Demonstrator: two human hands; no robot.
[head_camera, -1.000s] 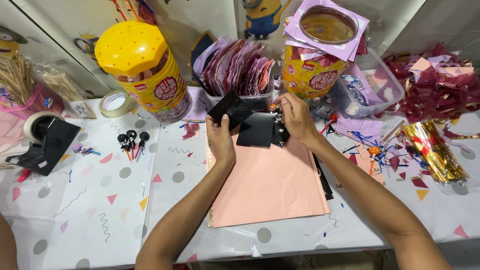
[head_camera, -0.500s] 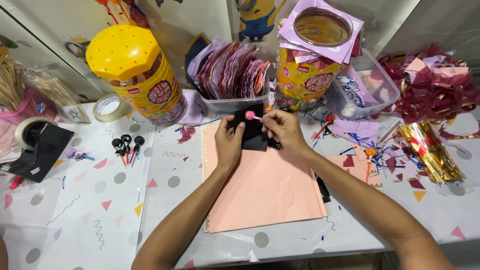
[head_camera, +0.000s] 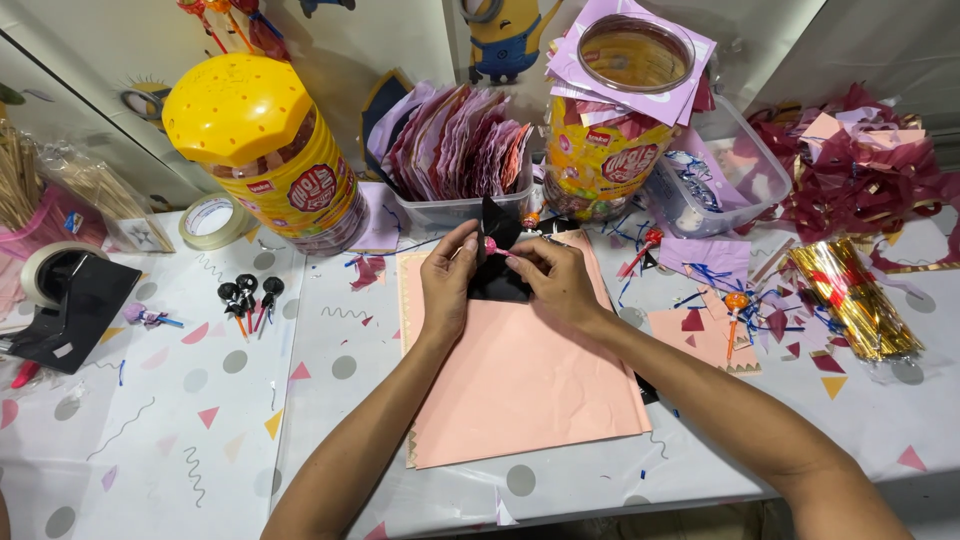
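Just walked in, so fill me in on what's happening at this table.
A person sits at a craft table with both hands raised over a stack of peach paper. The left hand and right hand together hold a pink lollipop against a piece of black paper, folding the paper around it. Three lollipops already wrapped in black lie to the left, near a yellow-lidded jar. A clear bin of purple and red paper sheets stands just behind the hands.

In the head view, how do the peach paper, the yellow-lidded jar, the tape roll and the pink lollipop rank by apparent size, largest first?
1. Peach paper
2. Yellow-lidded jar
3. Tape roll
4. Pink lollipop, held between both hands
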